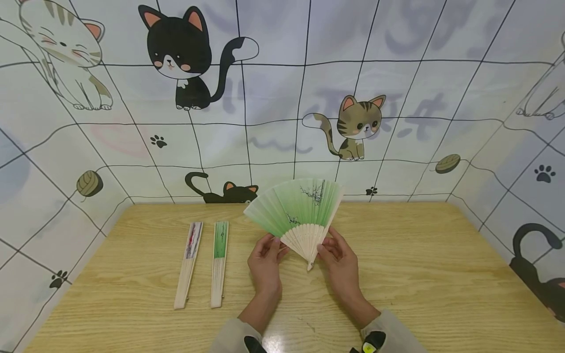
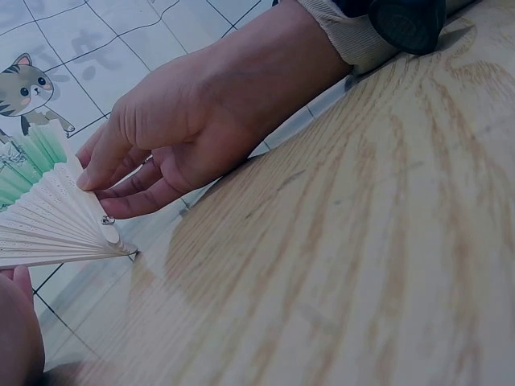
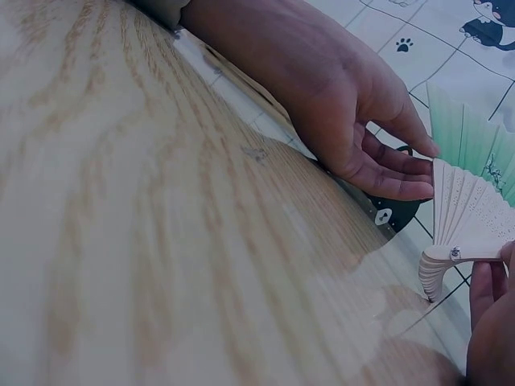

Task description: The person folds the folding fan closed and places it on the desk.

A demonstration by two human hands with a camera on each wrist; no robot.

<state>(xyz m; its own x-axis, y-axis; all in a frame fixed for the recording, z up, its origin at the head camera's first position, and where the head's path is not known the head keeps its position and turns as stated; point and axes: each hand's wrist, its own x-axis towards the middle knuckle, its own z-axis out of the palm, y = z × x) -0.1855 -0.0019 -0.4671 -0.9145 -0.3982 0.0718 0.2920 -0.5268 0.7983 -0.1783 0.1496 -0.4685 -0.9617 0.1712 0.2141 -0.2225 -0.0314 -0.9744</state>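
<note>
Between both hands a spread folding fan [image 1: 293,206] stands over the table, with a green leaf, dark branch drawings and pale pierced ribs. My left hand [image 1: 266,264] pinches its left edge between thumb and fingers. At the opposite edge my right hand [image 1: 343,262] pinches the outer rib, thumb in front. The rivet end of the ribs [image 3: 455,253] points down toward me, and the right wrist view shows its small metal pin. To the left lie two folded fans: a green one [image 1: 219,264] and one with a dark and red print [image 1: 189,264].
The wooden table [image 1: 419,264] carries all of this. A cloth backdrop [image 1: 273,98] with cartoon cats and grid lines rises behind it and along both sides. Both folded fans lie left of my left hand.
</note>
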